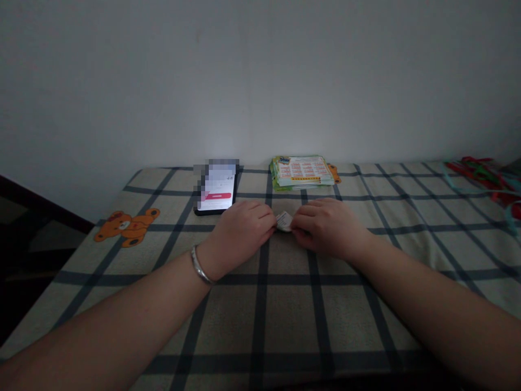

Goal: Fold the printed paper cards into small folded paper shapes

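Between my two hands, just above or on the tablecloth, is a small piece of printed paper (284, 221), whitish with dark print. My left hand (244, 228), with a silver bangle on its wrist, pinches the paper's left end. The right end is pinched by my right hand (328, 227). Fingers of both hands cover much of the paper, so its full shape is hidden. Behind the hands lies a stack of printed calendar cards (303, 171) with green edges. A phone (217, 187) with a lit screen lies beyond my left hand.
The table wears a checked cloth (228, 326) with dark stripes and a bear print (127, 227) at left. Red, green and pale blue ribbon-like strips (488, 176) lie at the far right. A plain wall (252, 81) rises behind the table.
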`<state>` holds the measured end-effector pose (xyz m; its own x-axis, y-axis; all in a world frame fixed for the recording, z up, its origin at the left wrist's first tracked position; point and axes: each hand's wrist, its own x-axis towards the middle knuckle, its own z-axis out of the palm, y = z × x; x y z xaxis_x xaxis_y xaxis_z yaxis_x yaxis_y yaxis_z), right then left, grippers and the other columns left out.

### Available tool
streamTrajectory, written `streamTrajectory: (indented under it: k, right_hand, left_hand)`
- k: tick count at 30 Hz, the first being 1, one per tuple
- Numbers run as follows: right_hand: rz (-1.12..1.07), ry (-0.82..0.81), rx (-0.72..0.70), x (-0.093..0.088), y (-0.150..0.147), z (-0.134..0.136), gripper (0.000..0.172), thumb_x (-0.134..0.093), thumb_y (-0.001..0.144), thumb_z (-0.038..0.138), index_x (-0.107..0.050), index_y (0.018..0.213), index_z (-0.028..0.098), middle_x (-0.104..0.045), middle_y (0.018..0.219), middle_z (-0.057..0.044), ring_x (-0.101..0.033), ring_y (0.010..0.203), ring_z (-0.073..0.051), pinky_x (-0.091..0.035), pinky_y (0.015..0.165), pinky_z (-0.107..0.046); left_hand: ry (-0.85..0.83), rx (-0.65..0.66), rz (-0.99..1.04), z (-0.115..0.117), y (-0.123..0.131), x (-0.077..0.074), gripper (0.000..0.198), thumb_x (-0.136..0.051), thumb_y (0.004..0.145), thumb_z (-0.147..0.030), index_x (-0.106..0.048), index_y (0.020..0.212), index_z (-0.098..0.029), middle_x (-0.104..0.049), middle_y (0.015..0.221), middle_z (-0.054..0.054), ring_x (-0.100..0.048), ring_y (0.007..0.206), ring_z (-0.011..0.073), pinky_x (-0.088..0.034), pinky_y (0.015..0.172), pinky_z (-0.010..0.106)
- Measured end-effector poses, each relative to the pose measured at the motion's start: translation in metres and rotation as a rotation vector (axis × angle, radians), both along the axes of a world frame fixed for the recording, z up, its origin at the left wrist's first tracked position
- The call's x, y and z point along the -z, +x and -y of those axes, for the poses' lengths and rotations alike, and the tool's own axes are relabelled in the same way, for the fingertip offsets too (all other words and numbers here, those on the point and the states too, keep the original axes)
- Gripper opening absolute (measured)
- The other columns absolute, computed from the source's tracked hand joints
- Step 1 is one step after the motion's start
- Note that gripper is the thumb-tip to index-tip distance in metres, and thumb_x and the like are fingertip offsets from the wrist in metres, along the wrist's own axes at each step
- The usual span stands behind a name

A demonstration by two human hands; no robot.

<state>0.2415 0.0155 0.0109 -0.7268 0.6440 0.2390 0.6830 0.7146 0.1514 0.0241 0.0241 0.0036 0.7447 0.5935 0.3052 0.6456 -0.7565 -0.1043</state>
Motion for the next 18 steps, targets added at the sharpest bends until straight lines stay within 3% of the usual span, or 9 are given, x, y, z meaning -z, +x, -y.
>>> streamTrajectory:
  k: [5, 9, 18]
  right_hand:
    - [-0.01, -0.05, 0.02, -0.0022, 0.0012, 0.0, 0.019, -0.055, 0.088, 0.032, -0.069, 0.088, 0.02, -0.068, 0.087, -0.004, -0.06, 0.077, -0.019, -0.036, 0.064, -0.032]
    - [0.019, -0.039, 0.022, -0.0036, -0.0009, 0.0008, 0.018, -0.054, 0.088, 0.024, -0.069, 0.08, 0.019, -0.067, 0.082, -0.004, -0.058, 0.073, -0.018, -0.034, 0.062, -0.032]
    - [-0.074, -0.111, 0.08, -0.0013, -0.0019, -0.0005, 0.015, -0.057, 0.087, 0.027, -0.067, 0.079, 0.019, -0.065, 0.082, -0.002, -0.057, 0.072, -0.016, -0.034, 0.06, -0.03]
  left_hand:
    - [0.076, 0.083, 0.058, -0.0012, -0.0008, 0.0008, 0.01, -0.058, 0.087, -0.022, -0.066, 0.083, -0.017, -0.066, 0.09, 0.005, -0.056, 0.099, 0.0232, -0.042, 0.098, 0.044]
    - [0.045, 0.085, 0.074, -0.0015, -0.0008, 0.0014, 0.011, -0.058, 0.086, -0.023, -0.067, 0.082, -0.017, -0.065, 0.087, 0.005, -0.057, 0.091, 0.0209, -0.042, 0.097, 0.043]
    - [-0.022, 0.01, 0.036, -0.0008, -0.0008, -0.0012, 0.01, -0.058, 0.085, -0.021, -0.065, 0.081, -0.017, -0.062, 0.08, 0.005, -0.056, 0.083, 0.021, -0.045, 0.081, 0.037]
